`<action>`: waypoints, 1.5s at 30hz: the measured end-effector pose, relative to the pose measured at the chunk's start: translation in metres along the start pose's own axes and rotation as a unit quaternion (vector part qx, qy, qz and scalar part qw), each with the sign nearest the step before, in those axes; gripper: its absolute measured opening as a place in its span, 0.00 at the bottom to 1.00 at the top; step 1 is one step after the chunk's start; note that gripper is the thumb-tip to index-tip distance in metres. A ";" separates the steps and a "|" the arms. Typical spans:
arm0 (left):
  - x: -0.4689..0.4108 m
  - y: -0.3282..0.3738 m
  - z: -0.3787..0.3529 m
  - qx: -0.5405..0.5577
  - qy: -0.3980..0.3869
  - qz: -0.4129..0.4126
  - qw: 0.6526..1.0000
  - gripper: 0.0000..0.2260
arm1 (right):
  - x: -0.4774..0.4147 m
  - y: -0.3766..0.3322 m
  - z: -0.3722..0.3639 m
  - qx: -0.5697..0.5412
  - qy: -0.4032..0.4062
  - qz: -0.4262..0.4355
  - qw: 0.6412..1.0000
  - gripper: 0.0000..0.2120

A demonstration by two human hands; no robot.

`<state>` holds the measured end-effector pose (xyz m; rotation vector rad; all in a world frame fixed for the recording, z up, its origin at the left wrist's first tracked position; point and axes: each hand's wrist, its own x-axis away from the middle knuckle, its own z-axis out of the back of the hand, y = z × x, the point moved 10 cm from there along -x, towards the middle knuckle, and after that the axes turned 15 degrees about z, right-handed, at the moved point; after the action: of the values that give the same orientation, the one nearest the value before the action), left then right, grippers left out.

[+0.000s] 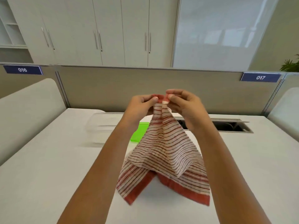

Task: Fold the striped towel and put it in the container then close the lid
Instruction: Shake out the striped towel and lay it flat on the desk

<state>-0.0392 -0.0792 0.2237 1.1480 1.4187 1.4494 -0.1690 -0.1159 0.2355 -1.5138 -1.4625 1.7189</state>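
Note:
The striped towel (163, 152), white with red stripes and a red border, hangs in the air above the white table (48, 167). My left hand (139, 105) and my right hand (186, 107) pinch its top corners close together, fingers nearly touching. The towel drapes down in a cone, its lower corners near the table. Behind the towel lies a green lid (139, 132), partly hidden by it and my left forearm. A clear container (100, 126) stands to the left of the lid, faint against the white table.
A grey partition (113, 88) runs along the table's far edge with blue signs 016 and 017. An open cable slot (229, 126) sits at the back right. White side panels stand at the left and right ends. Cabinets stand behind.

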 end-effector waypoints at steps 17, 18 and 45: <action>0.007 -0.004 0.011 0.067 0.013 0.024 0.997 0.06 | 0.005 -0.045 -0.012 0.265 -0.069 0.244 0.930 0.08; 0.008 -0.003 0.012 0.064 0.019 0.024 0.997 0.06 | 0.005 -0.046 -0.012 0.253 -0.070 0.245 0.933 0.09; 0.017 0.009 0.004 0.003 -0.002 -0.035 0.999 0.07 | 0.001 -0.056 -0.019 0.407 -0.101 0.325 0.848 0.14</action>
<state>-0.0401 -0.0622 0.2339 1.0945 1.4479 1.3944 -0.1701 -0.0871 0.2869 -1.3954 -0.1125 2.4817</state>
